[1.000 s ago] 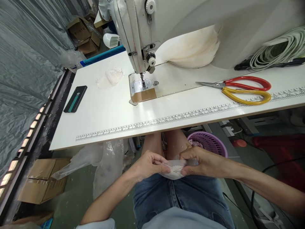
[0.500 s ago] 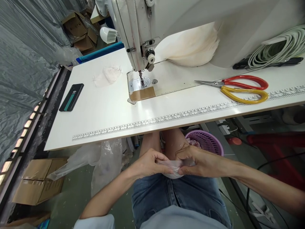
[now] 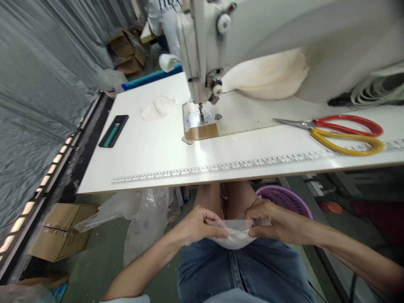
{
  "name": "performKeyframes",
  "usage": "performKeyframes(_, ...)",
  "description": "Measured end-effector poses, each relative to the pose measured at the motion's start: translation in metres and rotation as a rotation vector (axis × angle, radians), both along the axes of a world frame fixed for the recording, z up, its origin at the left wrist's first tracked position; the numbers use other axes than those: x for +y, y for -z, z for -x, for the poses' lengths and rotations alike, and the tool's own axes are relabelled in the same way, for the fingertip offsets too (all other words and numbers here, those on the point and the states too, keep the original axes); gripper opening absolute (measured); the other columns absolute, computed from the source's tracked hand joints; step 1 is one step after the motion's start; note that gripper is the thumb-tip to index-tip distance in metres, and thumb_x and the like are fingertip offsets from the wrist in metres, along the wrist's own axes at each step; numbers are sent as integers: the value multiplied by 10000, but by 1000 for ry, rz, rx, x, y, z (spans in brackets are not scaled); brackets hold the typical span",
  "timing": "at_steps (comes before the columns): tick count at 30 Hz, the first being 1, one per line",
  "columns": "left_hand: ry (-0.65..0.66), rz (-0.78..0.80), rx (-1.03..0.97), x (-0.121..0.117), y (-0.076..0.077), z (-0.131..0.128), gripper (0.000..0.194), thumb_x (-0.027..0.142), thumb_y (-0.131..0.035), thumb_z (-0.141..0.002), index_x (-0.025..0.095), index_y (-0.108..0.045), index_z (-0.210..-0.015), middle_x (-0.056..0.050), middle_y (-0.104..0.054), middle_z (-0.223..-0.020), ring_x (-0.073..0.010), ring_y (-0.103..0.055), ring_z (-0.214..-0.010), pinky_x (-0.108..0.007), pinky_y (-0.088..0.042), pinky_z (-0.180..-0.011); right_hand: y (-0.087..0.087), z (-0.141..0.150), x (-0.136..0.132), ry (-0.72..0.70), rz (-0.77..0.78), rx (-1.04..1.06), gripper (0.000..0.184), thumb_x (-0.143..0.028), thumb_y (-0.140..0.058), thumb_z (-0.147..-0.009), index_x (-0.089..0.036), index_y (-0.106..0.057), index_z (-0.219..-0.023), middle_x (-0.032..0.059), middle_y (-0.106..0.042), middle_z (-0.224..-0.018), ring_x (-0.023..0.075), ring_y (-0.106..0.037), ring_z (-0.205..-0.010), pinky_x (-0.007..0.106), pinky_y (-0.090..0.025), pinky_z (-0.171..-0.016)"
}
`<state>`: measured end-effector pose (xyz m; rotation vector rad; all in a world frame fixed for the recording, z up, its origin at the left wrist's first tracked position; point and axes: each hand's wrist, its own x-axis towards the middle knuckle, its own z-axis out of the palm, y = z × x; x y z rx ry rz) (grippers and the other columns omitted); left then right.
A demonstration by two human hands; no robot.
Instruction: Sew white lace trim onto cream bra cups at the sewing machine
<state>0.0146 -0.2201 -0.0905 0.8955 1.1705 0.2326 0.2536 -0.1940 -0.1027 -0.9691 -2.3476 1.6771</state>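
Over my lap, a piece of sheer white fabric [image 3: 235,240] is stretched between both hands. My left hand [image 3: 205,225] pinches its left side between thumb and fingers. On the other side my right hand [image 3: 263,219] grips the right part, thumb on top. The fabric's near edge hangs in a curve, and a gathered or seamed line crosses it. Both hands are below the front edge of the sewing table [image 3: 151,155]. Beyond them stands a white sewing machine [image 3: 202,54], its needle and presser foot over the metal plate.
Scissors [image 3: 341,132] with red and yellow handles lie on the table's right. A dark phone-like object [image 3: 113,131] and a pale fabric piece [image 3: 158,107] lie on the left. Cream fabric [image 3: 271,75] sits under the machine arm. A purple basket [image 3: 304,208] stands below.
My hands have drawn slightly apart, and the fabric between them is more spread out. The whole view has shifted, so the table and machine appear further right.
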Motion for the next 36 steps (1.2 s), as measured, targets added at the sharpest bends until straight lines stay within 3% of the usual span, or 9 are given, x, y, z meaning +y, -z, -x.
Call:
performKeyframes(6, -337, -84, -78, -2, -16, 6, 408, 433, -802, -531, 112, -606, -690, 1, -592, -612, -88, -500, -540, -205, -370, -525, -16, 36, -18, 294, -700, 5, 225, -323, -464, -894, -204, -564, -1056, 101, -623, -992, 237, -586, -871, 377, -464, -755)
performKeyframes(10, -575, -121, -199, -1, -14, -9, 440, 461, -772, -576, 153, -476, -680, 70, -484, -558, -41, -406, -489, -163, -303, -472, -20, 75, -41, 350, -951, 12, 432, -471, -534, -837, -176, -498, -1149, 149, -592, -1088, 293, -565, -947, 408, -486, -734)
performKeyframes(13, -688, -56, -292, -1, -6, -26, 432, 440, -769, -577, 167, -457, -699, 72, -471, -570, -51, -429, -511, -164, -322, -478, -10, 86, -46, 427, -1053, -90, 311, -340, -471, -897, -125, -510, -1119, 184, -610, -1039, 311, -565, -939, 439, -473, -733)
performKeyframes(16, -660, -11, -370, -6, -1, -29, 393, 420, -748, -619, 160, -465, -701, 47, -494, -629, -69, -493, -594, -176, -397, -562, -3, 69, -42, 369, -855, -41, 226, -227, -375, -932, -158, -552, -1055, 133, -644, -950, 247, -591, -856, 377, -476, -722)
performKeyframes(19, -446, -30, -385, -13, 1, -16, 372, 495, -621, -744, 149, -483, -759, -22, -570, -766, -131, -575, -731, -253, -465, -675, -6, 45, -35, 385, -483, 57, 234, -274, -382, -933, -201, -594, -1001, 76, -666, -894, 199, -612, -796, 300, -471, -695)
performKeyframes(24, -271, -559, 73, -15, -4, 9, 422, 381, -717, -681, 171, -540, -1002, -68, -591, -1010, -191, -557, -925, -305, -440, -802, -13, 30, -29, 564, 144, 187, 295, -468, -547, -834, -176, -591, -823, 25, -620, -745, 168, -578, -694, 243, -440, -602)
performKeyframes(26, -114, -555, 23, -11, -5, 9, 544, 329, -769, -622, 188, -562, -1105, -64, -588, -1072, -194, -537, -975, -287, -411, -847, -13, 28, -31, 570, 310, 252, 306, -480, -574, -817, -174, -565, -832, 7, -591, -724, 140, -546, -651, 227, -415, -574)
performKeyframes(30, 17, -270, -128, -7, -2, 0, 311, 371, -728, -665, 118, -678, -839, -43, -622, -766, -146, -540, -710, -233, -398, -633, -10, 18, -34, 561, 463, 291, 296, -466, -598, -811, -173, -564, -830, -9, -568, -726, 113, -511, -626, 212, -378, -555)
performKeyframes(36, 19, -230, -145, -6, 1, -1, 310, 432, -699, -685, 123, -699, -706, -13, -600, -634, -109, -491, -606, -211, -355, -583, -3, 14, -32, 405, 504, 241, 317, -456, -652, -765, -159, -670, -875, 17, -624, -764, 145, -547, -698, 249, -406, -638)
